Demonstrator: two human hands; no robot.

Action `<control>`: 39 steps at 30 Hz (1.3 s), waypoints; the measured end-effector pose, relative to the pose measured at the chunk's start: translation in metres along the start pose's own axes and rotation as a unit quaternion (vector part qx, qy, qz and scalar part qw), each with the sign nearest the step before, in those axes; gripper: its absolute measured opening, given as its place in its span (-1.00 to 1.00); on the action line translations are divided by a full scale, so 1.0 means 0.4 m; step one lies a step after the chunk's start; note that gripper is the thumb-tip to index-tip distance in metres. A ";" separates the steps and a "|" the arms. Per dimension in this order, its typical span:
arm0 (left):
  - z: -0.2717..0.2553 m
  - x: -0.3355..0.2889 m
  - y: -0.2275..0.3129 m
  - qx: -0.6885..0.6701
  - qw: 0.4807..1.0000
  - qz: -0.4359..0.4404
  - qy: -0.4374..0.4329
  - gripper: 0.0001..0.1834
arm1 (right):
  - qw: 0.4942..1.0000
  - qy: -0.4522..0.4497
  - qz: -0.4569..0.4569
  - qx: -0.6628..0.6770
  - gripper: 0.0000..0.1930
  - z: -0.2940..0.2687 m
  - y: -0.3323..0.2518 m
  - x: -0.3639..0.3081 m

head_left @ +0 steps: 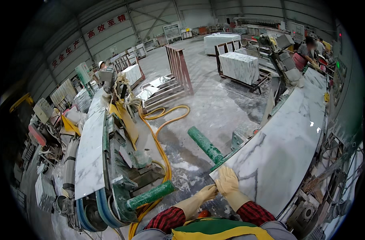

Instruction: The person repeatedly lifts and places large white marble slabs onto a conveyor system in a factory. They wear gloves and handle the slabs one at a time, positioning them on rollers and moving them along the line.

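Note:
Cream rubber gloves cover both my hands. My right hand (228,181) lies with its fingers flat on the near left corner of a long white marble slab (270,160) with grey veins. Just left of it, beside the slab's near edge, my left hand (207,192) has its fingers bent and pressed together; whatever they hold is hidden. Under the slab runs a green machine frame, from which a green roller (205,143) sticks out to the left. My sleeves are red and black checked, and a green and yellow apron (218,230) covers my front.
On the left, another marble slab (92,148) rests on a machine with blue belt wheels (95,210) and a green roller (150,196). A yellow hose (160,150) crosses the floor. Farther off stand a rack (180,72) and marble stacks (239,67). People work at the far right and left.

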State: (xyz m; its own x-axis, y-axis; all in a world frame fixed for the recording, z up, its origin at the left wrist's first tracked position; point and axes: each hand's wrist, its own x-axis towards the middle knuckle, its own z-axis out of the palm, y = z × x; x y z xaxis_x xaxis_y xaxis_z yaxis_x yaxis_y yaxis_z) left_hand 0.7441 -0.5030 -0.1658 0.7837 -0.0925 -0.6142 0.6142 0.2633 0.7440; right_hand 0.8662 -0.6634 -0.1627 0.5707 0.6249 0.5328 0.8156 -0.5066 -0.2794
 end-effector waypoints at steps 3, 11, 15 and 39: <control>-0.031 -0.024 -0.021 -0.017 1.000 0.006 0.025 -0.12 | 0.998 -0.059 -0.030 0.021 -0.37 -0.096 -0.001 -0.045; -0.133 -0.198 -0.075 -0.061 0.986 0.005 0.153 -0.22 | 0.983 -0.139 0.011 -0.123 -0.42 -0.199 0.045 -0.316; -0.188 -0.360 -0.169 -0.136 0.953 0.001 0.271 -0.24 | 0.958 -0.268 0.100 -0.030 -0.37 -0.354 -0.014 -0.333; -0.499 -1.101 -0.877 -0.143 0.863 0.105 0.473 -0.33 | 0.951 -0.205 0.082 -0.218 -0.47 -0.529 0.066 -0.548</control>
State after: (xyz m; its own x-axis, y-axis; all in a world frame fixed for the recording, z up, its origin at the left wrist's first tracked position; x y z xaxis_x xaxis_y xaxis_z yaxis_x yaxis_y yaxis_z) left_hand 0.1649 -0.3631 -0.2089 0.3643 0.7761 -0.5147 0.3147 0.4176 0.8524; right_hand 0.7426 -0.9396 -0.1177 0.7489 0.6502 0.1286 0.6467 -0.7593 0.0729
